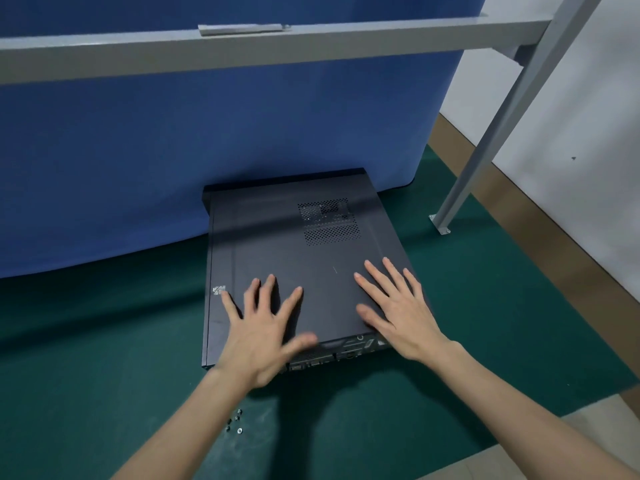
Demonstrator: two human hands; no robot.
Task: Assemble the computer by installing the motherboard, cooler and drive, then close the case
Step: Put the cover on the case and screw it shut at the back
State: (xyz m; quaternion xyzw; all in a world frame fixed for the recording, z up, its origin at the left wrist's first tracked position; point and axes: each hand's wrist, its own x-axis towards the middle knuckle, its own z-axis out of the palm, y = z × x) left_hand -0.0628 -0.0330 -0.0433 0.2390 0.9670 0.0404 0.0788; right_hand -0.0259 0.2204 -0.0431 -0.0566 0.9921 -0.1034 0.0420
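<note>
A black computer case lies flat on a green mat, its side panel on top with two perforated vent patches. My left hand is spread flat over the panel's near left part, fingers straight and slightly blurred. Flat on the near right part lies my right hand, its fingers fanned out. At the near edge, between the wrists, the case's rear ports show below the panel. The inside of the case is hidden by the panel.
Several small screws lie on the green mat near my left forearm. A blue cloth backdrop hangs behind the case. A grey metal frame bar crosses overhead, and its leg stands on the mat at the right.
</note>
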